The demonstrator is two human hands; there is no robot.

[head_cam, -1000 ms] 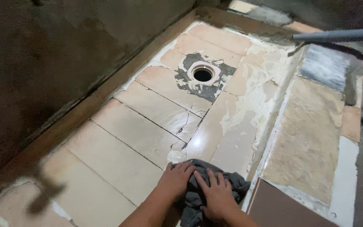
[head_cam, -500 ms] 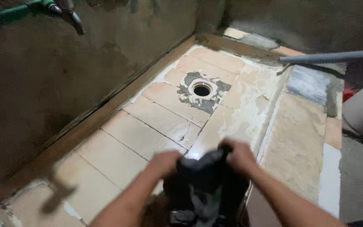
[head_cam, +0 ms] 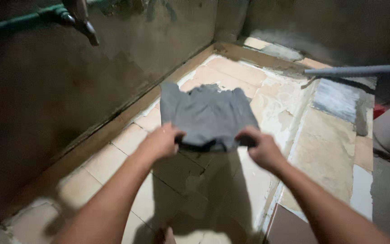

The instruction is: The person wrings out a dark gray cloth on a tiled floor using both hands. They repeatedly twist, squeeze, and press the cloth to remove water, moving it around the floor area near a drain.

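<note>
I see both hands out ahead of me, each pinching one near corner of a grey cloth (head_cam: 206,115). My left hand (head_cam: 161,142) clenches the left corner and my right hand (head_cam: 260,149) the right, so both are equally close. The cloth stretches away from them, its long axis running left to right, spread flat in the air above the tiled floor (head_cam: 127,158). It looks soft, limp, perhaps damp. The beige tiles are cracked, glossy, smeared with pale mortar. A dark tap (head_cam: 84,22) juts from the rough wall (head_cam: 32,90).
</note>
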